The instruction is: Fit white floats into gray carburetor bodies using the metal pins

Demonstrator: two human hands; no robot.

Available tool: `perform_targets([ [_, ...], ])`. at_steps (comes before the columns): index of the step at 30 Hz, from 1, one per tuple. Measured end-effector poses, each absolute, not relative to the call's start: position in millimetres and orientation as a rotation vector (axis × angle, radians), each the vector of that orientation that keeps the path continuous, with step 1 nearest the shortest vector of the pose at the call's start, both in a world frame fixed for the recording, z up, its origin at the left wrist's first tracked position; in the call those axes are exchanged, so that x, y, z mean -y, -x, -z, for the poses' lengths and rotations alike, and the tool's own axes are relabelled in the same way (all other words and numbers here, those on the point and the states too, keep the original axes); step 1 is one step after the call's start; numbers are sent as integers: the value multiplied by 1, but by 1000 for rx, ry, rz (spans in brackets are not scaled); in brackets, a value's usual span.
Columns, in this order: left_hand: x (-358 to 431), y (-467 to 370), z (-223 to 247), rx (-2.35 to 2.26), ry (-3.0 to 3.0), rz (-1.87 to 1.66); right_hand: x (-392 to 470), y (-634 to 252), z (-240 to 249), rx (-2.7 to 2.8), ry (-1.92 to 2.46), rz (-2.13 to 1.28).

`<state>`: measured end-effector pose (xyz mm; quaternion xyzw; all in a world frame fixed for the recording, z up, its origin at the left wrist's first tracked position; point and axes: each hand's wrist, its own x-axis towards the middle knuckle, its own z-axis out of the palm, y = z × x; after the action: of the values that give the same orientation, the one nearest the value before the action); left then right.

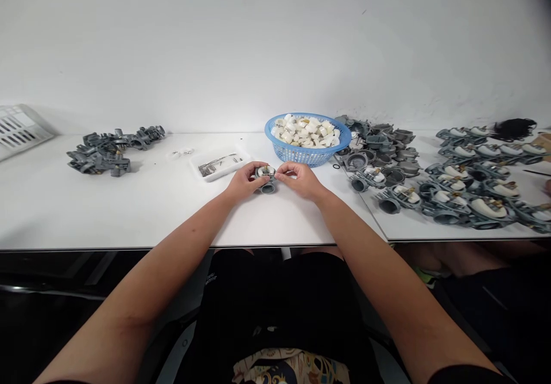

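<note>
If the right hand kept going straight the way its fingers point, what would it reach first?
The right hand points left, so it would first meet the small grey metal part it already pinches, then the left hand. Depth looks about level.

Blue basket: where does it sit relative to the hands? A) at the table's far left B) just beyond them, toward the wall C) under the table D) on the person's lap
B: the blue basket of white parts stands on the table just beyond the right hand and left hand, which hold a grey part.
</note>
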<state>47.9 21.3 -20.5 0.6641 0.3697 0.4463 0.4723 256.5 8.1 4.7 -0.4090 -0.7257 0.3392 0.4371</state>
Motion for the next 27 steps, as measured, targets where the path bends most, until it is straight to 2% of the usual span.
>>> perform_targets([
  [27,-18,-44,13,-924,-1651,-1060,-1,-253,-8,1809,991,-672],
])
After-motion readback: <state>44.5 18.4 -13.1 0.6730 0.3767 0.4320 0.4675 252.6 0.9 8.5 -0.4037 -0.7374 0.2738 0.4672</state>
